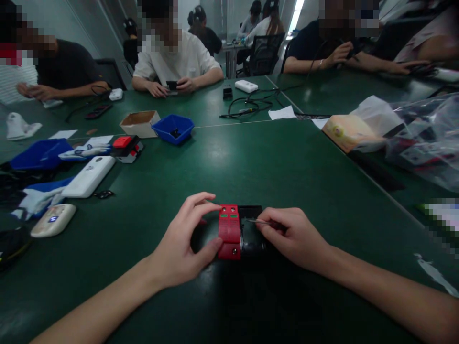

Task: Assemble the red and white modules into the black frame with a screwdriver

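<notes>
A red module (229, 231) with screws and two small green windows lies on the green table, joined to or touching a black housing (253, 239) on its right. My left hand (191, 236) is curved round the left side of the red module, thumb at its lower left edge and a fingertip at its top. Pinched in my right hand (287, 231) is a thin metal-tipped tool (260, 221), its tip pointing left over the black housing. The fingers partly hide the tool's handle.
A blue tray (174, 129) with small black parts stands beside a cardboard box (139, 125) farther back. White power bank (89, 177), gloves and a red-black device (125, 148) lie left. Plastic bags (426, 138) lie right. Several people sit around the tables.
</notes>
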A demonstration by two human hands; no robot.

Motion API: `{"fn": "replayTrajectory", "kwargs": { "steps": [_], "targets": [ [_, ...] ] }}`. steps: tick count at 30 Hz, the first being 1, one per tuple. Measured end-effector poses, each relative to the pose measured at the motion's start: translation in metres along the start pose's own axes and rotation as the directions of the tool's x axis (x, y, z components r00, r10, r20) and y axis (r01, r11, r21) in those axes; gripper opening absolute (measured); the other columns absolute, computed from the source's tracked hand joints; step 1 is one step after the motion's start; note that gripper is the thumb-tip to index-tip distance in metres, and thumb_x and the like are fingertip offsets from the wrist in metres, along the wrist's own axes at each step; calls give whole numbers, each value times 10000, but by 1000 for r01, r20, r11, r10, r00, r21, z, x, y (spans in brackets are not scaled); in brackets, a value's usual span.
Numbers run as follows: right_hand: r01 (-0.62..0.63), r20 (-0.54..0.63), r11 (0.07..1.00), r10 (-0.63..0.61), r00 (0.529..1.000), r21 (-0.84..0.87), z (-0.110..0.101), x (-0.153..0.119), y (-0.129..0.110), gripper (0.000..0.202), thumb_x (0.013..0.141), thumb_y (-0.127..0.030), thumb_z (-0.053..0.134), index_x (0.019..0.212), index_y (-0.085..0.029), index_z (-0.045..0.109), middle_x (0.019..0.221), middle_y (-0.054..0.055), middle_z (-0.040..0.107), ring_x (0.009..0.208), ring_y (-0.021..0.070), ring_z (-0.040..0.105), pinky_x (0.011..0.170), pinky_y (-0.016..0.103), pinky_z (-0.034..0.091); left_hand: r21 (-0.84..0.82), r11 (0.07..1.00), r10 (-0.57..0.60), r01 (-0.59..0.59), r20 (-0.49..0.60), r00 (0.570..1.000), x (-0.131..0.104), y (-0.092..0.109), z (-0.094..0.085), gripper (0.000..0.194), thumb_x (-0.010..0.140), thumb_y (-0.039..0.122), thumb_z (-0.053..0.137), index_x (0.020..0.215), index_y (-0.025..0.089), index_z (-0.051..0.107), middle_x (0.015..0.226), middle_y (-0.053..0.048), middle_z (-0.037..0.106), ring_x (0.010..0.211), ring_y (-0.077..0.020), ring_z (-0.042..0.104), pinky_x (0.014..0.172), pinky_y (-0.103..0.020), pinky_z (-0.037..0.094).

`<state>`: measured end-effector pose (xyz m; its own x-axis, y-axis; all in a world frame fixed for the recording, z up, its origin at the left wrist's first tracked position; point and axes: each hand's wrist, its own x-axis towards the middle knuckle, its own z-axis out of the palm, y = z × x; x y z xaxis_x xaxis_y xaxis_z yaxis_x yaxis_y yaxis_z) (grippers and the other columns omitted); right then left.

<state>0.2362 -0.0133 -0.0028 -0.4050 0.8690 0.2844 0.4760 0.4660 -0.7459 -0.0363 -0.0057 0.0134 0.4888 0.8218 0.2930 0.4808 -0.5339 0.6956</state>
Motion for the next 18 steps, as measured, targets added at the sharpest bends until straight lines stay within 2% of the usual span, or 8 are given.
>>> {"fn": "replayTrajectory", "kwargs": {
  "steps": [2, 4, 5, 7, 9, 10, 13, 18],
  "targets": [
    [-9, -1, 1000, 9, 1000, 16, -1, 0, 1, 217, 939, -195, 539, 742, -184, 629, 579, -37, 563, 470, 86, 478, 459, 207, 337, 82, 990, -112, 117, -63, 992, 10, -6, -23, 318, 986, 433, 521, 1187, 229, 659, 1239, -137, 678, 1091, -296, 675, 834, -387, 594],
    [-9, 0, 1000, 9, 1000, 27, -2, -1, 1, 221, 943, -195, 540, 744, -184, 636, 584, -35, 572, 472, 86, 488, 460, 205, 343, 290, 908, -273, 303, -139, 952, 21, -13, -55, 399, 994, 500, 439, 1092, 199, 682, 1040, -127, 724, 920, -299, 701, 827, -435, 585],
    [-7, -3, 1000, 7, 1000, 30, -2, -2, 2, 225, 945, -197, 540, 742, -185, 636, 582, -35, 574, 473, 87, 493, 462, 204, 347, 457, 806, -339, 378, -168, 926, 25, -18, -73, 427, 979, 515, 431, 1071, 188, 691, 1000, -133, 725, 884, -318, 699, 816, -468, 579],
    [0, -9, 999, 0, 1000, 32, -4, -3, 3, 226, 948, -200, 542, 743, -188, 636, 583, -36, 579, 475, 87, 504, 466, 202, 354, 733, 466, -431, 495, -300, 851, 28, -28, -108, 448, 966, 475, 410, 1137, 149, 666, 1082, -191, 708, 969, -396, 694, 808, -538, 565],
    [5, -12, 999, -5, 1000, 33, -5, -3, 4, 225, 946, -198, 543, 742, -190, 637, 582, -39, 583, 477, 86, 510, 470, 201, 359, 790, 223, -486, 571, -418, 768, 23, -41, -137, 489, 989, 451, 325, 1204, 143, 638, 1235, -246, 665, 1072, -452, 685, 806, -569, 558],
    [7, -11, 999, -6, 1000, 36, -5, -3, 4, 223, 944, -198, 546, 742, -192, 640, 583, -40, 586, 478, 85, 512, 472, 201, 360, 792, 161, -528, 589, -435, 729, 19, -47, -146, 499, 994, 443, 295, 1205, 146, 636, 1257, -250, 655, 1096, -459, 684, 807, -570, 552],
    [-1, -8, 999, 1, 1000, 45, -6, 0, 6, 233, 946, -214, 557, 731, -196, 644, 582, -43, 589, 483, 87, 515, 481, 209, 362, 809, 167, -633, 563, -350, 691, 9, -62, -155, 478, 987, 361, 300, 1125, 87, 666, 1110, -200, 684, 1059, -428, 713, 765, -510, 551],
    [-57, -58, 998, 59, 997, 41, -7, 6, 10, 277, 974, -301, 564, 737, -196, 662, 571, -37, 574, 499, 105, 508, 502, 244, 360, 829, 315, -612, 463, -195, 766, 17, -65, -124, 379, 993, 312, 379, 1141, 97, 653, 1180, -209, 681, 1054, -358, 702, 845, -459, 571]
  ]
}}
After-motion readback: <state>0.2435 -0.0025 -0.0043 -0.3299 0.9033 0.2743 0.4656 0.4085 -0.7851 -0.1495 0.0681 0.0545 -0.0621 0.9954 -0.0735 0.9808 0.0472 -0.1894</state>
